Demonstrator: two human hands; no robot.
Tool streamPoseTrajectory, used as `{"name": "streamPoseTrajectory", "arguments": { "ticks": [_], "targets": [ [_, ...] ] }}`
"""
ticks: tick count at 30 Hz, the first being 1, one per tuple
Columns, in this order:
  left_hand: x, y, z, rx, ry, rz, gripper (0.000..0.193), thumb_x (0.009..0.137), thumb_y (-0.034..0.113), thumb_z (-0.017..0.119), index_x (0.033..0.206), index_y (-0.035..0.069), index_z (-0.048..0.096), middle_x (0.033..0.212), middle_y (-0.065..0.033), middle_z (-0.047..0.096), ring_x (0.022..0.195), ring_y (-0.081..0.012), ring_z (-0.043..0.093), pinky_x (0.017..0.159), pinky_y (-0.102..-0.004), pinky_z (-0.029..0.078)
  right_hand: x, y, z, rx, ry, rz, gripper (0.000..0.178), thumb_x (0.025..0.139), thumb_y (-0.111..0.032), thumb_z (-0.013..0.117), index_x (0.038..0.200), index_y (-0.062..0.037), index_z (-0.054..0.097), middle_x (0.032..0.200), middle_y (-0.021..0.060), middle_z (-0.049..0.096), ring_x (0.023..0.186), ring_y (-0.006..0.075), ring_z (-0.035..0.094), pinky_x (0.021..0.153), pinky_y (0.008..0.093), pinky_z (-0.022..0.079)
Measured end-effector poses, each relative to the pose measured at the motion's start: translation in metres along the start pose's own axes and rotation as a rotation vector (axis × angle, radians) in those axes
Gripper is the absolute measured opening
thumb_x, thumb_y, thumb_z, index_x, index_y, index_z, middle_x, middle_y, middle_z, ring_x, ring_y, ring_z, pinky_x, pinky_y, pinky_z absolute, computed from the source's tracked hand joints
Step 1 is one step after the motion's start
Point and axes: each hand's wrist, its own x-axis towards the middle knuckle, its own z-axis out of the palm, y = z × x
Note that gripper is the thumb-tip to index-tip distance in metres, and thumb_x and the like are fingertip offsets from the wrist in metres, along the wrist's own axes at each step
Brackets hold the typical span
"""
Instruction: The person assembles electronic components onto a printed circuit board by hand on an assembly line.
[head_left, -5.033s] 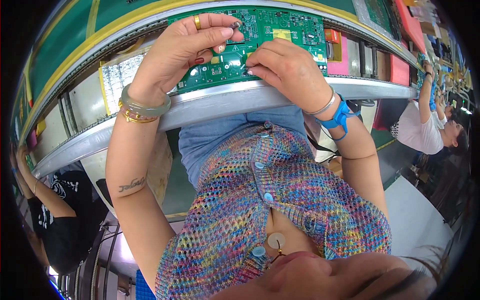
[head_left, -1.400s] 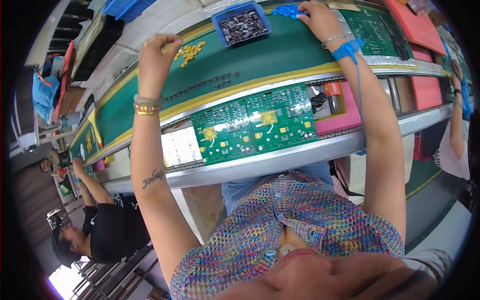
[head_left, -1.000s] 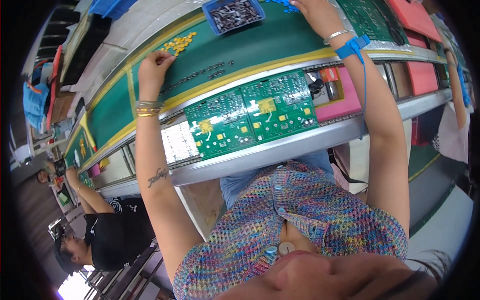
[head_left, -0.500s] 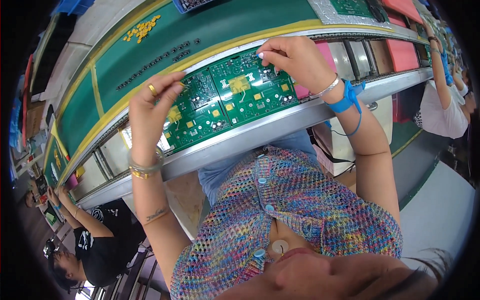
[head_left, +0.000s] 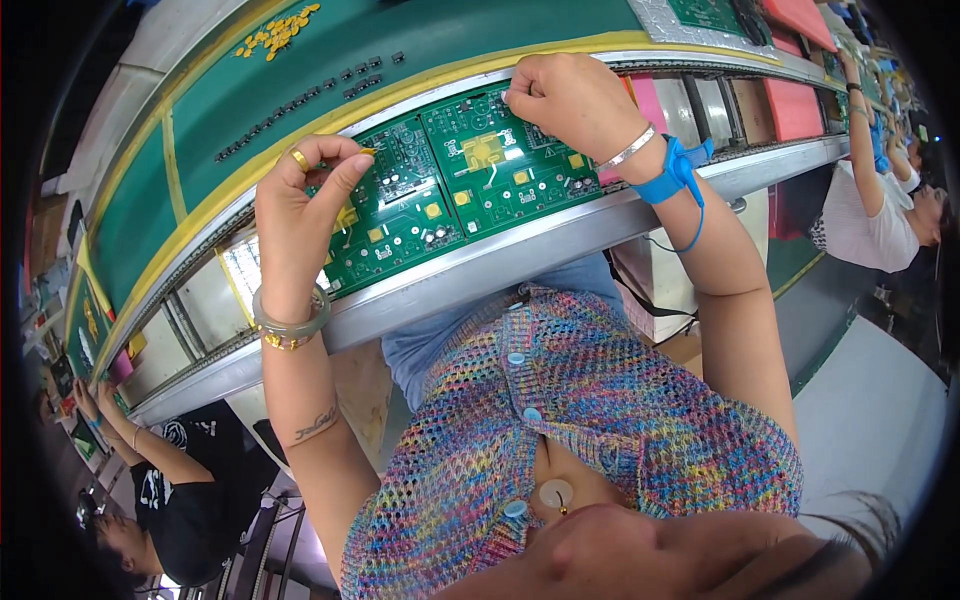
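Note:
Two green circuit boards (head_left: 415, 205) (head_left: 500, 205) lie side by side on the metal rails, with yellow blocks, chips and small parts on them. Over the far part of the left board, my left hand (head_left: 305, 195) pinches a small yellow disc component (head_left: 368, 152) between thumb and forefinger. My right hand (head_left: 570, 100) is closed above the far edge of the right board, its fingertips pressed together; anything inside them is hidden by the hand.
Beyond the rail, a green mat (head_left: 230, 120) carries a pile of yellow disc components (head_left: 278, 33) and rows of small black components (head_left: 300, 108). A blue wrist strap (head_left: 672, 178) with a cord is on my right arm. Co-workers stand at both sides of the line.
My right hand has shifted slightly left and away from me, its fingers curled closer. The left fingertips have lifted a little, and the yellow component now shows more clearly between them.

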Motion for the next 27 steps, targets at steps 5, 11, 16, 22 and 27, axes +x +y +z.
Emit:
{"name": "streamPoseTrajectory", "arguments": {
  "ticks": [5,11,16,22,27],
  "targets": [
    [0.001,0.003,0.001,0.072,0.001,0.069,0.012,0.077,0.012,0.069,0.085,0.003,0.064,0.08,-0.0013,0.061,0.073,-0.01,0.052,0.066,-0.0222,0.042,0.005,-0.005,-0.001,-0.069,-0.029,0.008,0.019,0.074,-0.021,0.059,0.069,-0.0041,0.064,0.061,0.0139,0.06,0.058,0.0308,0.059,0.055,0.0397,0.046],
    [-0.011,0.009,0.003,0.106,-0.013,0.123,0.008,0.078,0.01,0.067,0.081,0.003,0.064,0.084,-0.003,0.059,0.082,-0.0146,0.051,0.069,-0.0257,0.041,0.027,0.009,-0.036,0.036,-0.03,0.079,0.021,0.077,-0.03,0.062,0.073,-0.01,0.067,0.059,0.0077,0.062,0.061,0.0265,0.062,0.057,0.0379,0.048],
    [-0.048,0.035,0.023,0.311,0.023,0.153,0.009,0.07,0.008,0.07,0.075,0.005,0.063,0.078,-0.0058,0.052,0.081,-0.0231,0.047,0.074,-0.0326,0.037,0.094,0.083,-0.031,-0.188,0.401,0.113,0.021,0.079,-0.022,0.061,0.087,-0.0032,0.065,0.09,0.0191,0.061,0.088,0.035,0.058,0.079,0.0407,0.046],
    [-0.067,0.044,0.057,0.516,0.108,0.189,0.01,0.067,0.007,0.07,0.071,0.005,0.062,0.077,-0.0073,0.05,0.079,-0.0254,0.047,0.072,-0.0345,0.037,0.108,0.089,-0.016,-0.115,0.422,-0.037,0.017,0.077,-0.018,0.063,0.084,-0.0037,0.065,0.087,0.0183,0.061,0.086,0.0347,0.058,0.078,0.0412,0.046],
    [-0.069,0.046,0.078,0.614,0.159,0.131,0.009,0.067,0.007,0.07,0.069,0.004,0.061,0.077,-0.0076,0.051,0.079,-0.0256,0.047,0.073,-0.0354,0.037,0.098,0.081,-0.02,-0.033,0.426,-0.065,0.015,0.076,-0.019,0.063,0.081,-0.0042,0.064,0.084,0.0169,0.062,0.084,0.034,0.059,0.075,0.0412,0.046]
  ]
}}
